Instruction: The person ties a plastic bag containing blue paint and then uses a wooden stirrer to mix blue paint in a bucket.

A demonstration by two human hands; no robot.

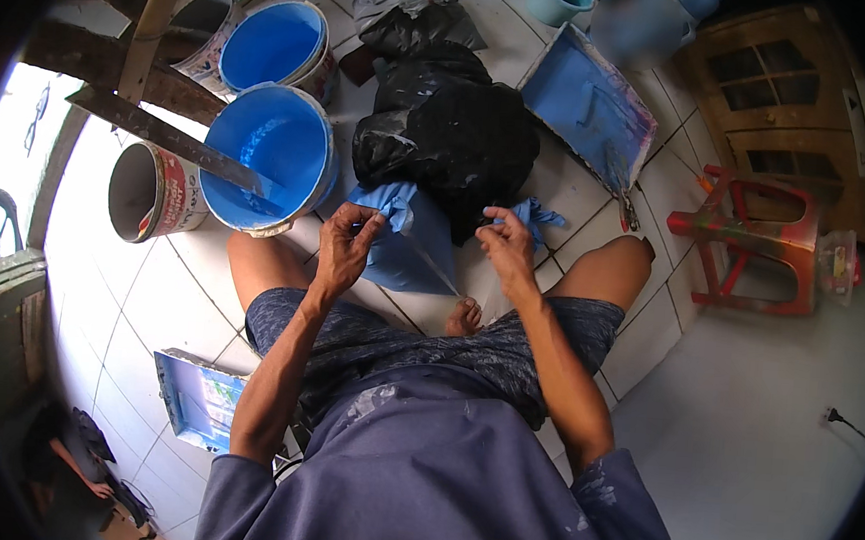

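My left hand [345,241] is pinched at the gathered top edge of a blue bag-like bundle [409,253] between my knees; whether it is plastic or cloth I cannot tell. Across from it my right hand [506,247] has its fingers curled together, the index finger partly raised. What it pinches, if anything, is too small to make out. Behind that hand lies a crumpled blue piece [545,216]. A thin pale line slants down the bundle toward my bare foot [464,317]. Black plastic bags [453,121] lie just beyond both hands.
Left stand open buckets, two with blue insides [273,43] [309,166]; a dark board [166,138] reaches over one. A blue-stained paint tray [589,105] lies far right, near a red stool [756,237]. Another tray [187,403] sits by my left hip. A person's arm [78,466] shows lower left.
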